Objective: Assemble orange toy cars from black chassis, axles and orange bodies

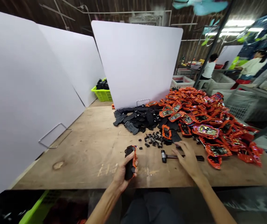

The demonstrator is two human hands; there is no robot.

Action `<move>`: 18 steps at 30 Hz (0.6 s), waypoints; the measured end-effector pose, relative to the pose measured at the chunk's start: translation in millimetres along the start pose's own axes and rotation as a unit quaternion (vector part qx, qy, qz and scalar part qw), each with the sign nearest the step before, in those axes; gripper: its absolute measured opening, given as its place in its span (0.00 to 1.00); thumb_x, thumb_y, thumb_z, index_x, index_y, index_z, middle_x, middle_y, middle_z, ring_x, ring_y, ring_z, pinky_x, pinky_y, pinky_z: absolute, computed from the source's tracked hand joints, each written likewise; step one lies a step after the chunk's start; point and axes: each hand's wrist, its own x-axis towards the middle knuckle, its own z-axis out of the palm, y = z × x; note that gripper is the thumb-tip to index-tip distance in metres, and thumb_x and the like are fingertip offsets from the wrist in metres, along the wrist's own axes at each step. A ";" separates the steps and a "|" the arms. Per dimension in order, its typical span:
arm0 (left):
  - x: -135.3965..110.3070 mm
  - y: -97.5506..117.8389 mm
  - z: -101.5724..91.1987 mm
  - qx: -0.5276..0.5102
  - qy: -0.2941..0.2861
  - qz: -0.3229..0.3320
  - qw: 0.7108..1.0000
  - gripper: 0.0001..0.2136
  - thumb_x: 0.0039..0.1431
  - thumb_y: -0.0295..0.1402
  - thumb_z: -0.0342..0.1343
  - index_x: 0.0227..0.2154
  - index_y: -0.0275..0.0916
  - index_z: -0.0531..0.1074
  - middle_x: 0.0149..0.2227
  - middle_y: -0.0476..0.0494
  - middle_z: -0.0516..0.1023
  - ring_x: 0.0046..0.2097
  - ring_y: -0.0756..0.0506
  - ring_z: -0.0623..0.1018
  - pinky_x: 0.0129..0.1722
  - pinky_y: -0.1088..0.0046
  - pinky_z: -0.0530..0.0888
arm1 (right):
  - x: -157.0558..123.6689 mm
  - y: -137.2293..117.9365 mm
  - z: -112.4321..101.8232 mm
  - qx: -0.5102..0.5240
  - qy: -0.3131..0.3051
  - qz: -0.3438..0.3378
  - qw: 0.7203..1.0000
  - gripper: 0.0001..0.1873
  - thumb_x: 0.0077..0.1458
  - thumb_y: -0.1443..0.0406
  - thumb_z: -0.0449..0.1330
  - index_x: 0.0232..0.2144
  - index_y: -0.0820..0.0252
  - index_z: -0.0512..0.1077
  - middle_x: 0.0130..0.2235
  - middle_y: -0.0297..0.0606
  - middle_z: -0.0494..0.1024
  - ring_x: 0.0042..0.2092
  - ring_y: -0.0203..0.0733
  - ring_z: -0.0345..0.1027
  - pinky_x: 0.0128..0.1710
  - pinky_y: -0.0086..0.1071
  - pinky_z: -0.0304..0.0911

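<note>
The left hand [122,174] is clamped around a small orange-and-black plastic toy car body [130,162], which stands on end just above the near part of the bench, its black underside facing the wearer; this hold appears to keep that face open to view. The right hand [188,158] is open, its fingers [178,145] spread apart and reaching far across a black-headed mallet [163,156] lying flat on the bench; contact with the mallet cannot be confirmed. Its fingertips lie just short of a flat black plastic piece [175,137], though whether they touch it cannot be told. The pale plywood workbench [77,158] carries three loose heaps: black plastic chassis plates [135,119] at far centre, small black wheels and metal axles [153,140] nearer the hands, and orange car shells [205,124] at right. This separation by kind, within arm's reach, suggests deliberate staging. White partition panels [135,62] screen the far and left sides, a lime-green plastic basket [102,95] sits beyond, and two co-workers [252,67] are seated at far right.
</note>
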 end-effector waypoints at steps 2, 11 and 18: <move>9.0 2.6 4.5 0.012 -0.013 -0.027 0.999 0.17 0.60 0.45 0.66 0.35 0.34 0.73 0.26 0.50 0.74 0.20 0.54 0.71 0.16 0.81 0.71 | 28.7 -3.4 9.2 0.001 -0.008 -0.016 1.000 0.17 0.65 0.53 0.61 0.52 0.50 0.76 0.54 0.44 0.78 0.57 0.57 0.72 0.58 0.49 0.67; 9.0 6.1 -13.8 0.131 0.004 0.057 0.990 0.25 0.57 0.43 0.67 0.54 0.37 0.73 0.39 0.41 0.82 0.35 0.45 0.81 0.32 0.71 0.79 | 50.8 -10.6 -3.6 0.078 0.119 0.007 0.990 0.14 0.68 0.57 0.58 0.46 0.58 0.79 0.48 0.45 0.84 0.49 0.50 0.78 0.56 0.47 0.70; -31.5 27.4 -46.6 0.363 0.017 0.147 0.920 0.28 0.51 0.45 0.72 0.52 0.35 0.78 0.49 0.36 0.83 0.48 0.40 0.81 0.48 0.67 0.76 | -26.6 -6.6 -22.4 0.112 -0.070 -0.165 0.977 0.23 0.67 0.70 0.54 0.58 0.44 0.76 0.61 0.37 0.76 0.61 0.49 0.72 0.64 0.47 0.66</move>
